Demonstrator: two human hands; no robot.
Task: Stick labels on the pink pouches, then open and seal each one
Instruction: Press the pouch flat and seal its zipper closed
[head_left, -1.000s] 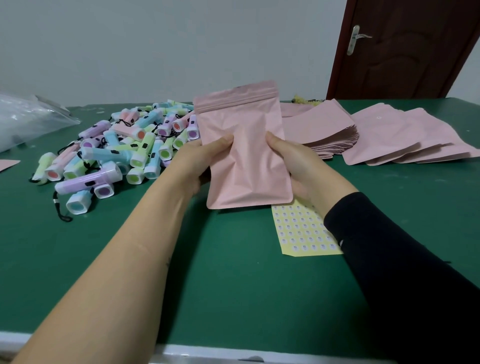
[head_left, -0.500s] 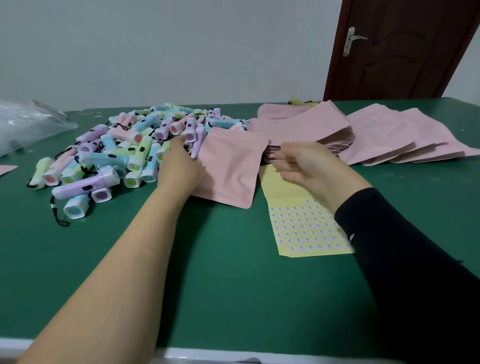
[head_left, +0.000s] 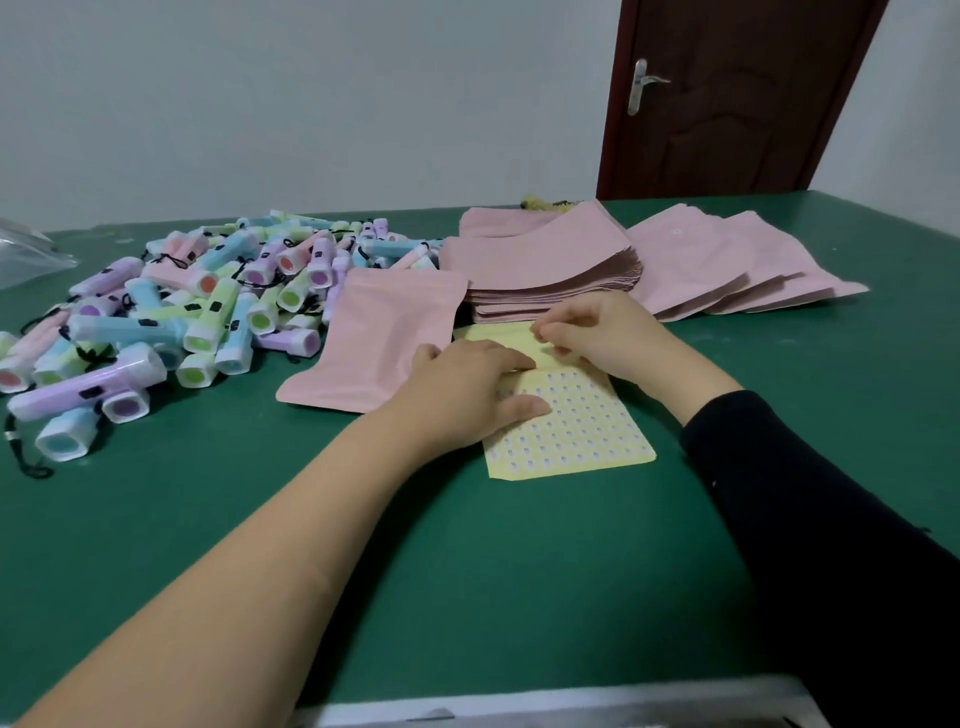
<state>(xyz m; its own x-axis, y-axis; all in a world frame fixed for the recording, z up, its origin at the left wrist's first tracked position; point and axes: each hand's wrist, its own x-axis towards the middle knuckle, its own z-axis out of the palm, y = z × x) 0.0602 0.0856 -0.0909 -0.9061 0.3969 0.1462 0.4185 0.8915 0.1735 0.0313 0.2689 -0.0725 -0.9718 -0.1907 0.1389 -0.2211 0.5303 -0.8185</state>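
Note:
One pink pouch (head_left: 374, 338) lies flat on the green table, its far end against the pile of toy torches. To its right is a yellow label sheet (head_left: 582, 431) with rows of small round labels. My left hand (head_left: 467, 384) presses flat on the sheet's left side, fingers straight. My right hand (head_left: 602, 332) is at the sheet's bare upper part, its fingertips curled and pinching there. Whether a label is between them is too small to tell. A thick stack of pink pouches (head_left: 545, 265) sits just behind my hands.
Several more pink pouches (head_left: 727, 265) are fanned out at the right. Pastel toy torches (head_left: 208, 306) are heaped at the left, with a clear plastic bag (head_left: 26, 254) beyond. The table's white front edge (head_left: 519, 712) runs below my arms.
The pouch held up by both hands went down onto the table at the left. My left hand moved onto the label sheet, and my right hand came to its upper part.

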